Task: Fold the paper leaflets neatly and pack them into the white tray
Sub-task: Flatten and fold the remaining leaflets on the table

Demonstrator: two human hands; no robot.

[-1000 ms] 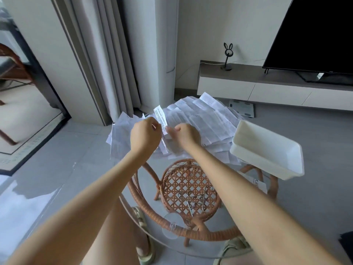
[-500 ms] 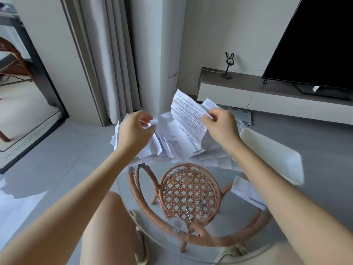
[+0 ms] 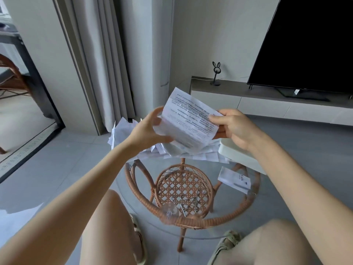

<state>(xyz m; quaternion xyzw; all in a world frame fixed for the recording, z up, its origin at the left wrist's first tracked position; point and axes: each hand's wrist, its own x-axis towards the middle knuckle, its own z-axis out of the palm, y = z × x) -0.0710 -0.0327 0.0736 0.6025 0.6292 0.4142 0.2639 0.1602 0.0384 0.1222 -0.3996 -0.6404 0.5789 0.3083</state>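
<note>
Leaflet (image 3: 189,119), white, printed and creased, is pinched at opposite edges by the right hand (image 3: 234,126) and left hand (image 3: 150,131); earlier the left was at the pile (image 3: 122,131).

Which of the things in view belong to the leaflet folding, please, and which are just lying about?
Job in hand:
leaflet, held by left hand and right hand
pile
tray
folded leaflet on the glass

Lying about:
TV
rabbit ornament
metal pieces on the rattan shelf
curtain
</note>
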